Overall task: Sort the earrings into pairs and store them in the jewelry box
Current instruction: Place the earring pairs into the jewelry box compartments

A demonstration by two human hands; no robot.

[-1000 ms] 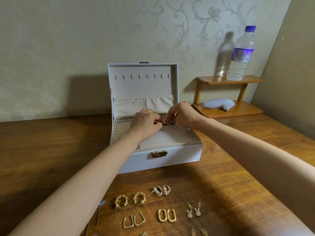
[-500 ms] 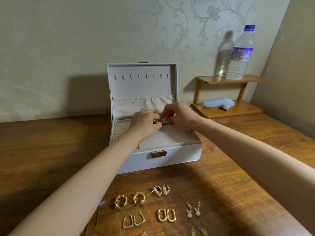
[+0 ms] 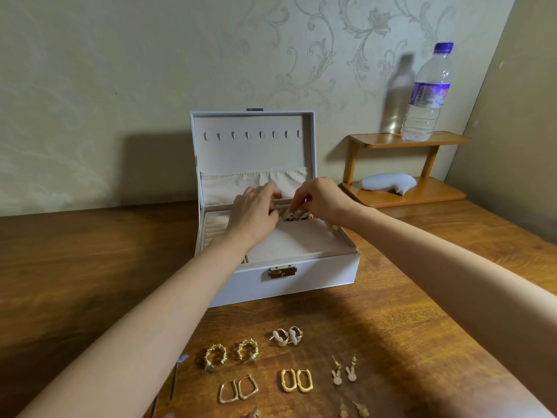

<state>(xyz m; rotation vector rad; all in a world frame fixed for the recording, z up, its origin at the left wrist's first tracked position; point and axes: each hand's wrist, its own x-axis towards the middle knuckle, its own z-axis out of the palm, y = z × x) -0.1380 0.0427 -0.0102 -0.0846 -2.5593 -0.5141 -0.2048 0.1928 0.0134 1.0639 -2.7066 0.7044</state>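
The jewelry box (image 3: 283, 285) stood on the counter (image 3: 90, 267), at the middle of its back edge. Earring pairs (image 3: 297, 380) lay in rows before it, near the front edge. A shelf (image 3: 434, 193) sat in the back right corner, a bottle (image 3: 425, 110) on its upper tier.

You reached both bare forearms forward, wrists angled toward each other. Your left hand (image 3: 253, 217) lay back-up, its fingers bent away and hidden. Your right hand (image 3: 321, 200) arched just beside it, thumb and fingertips pinching a small earring (image 3: 290, 218).
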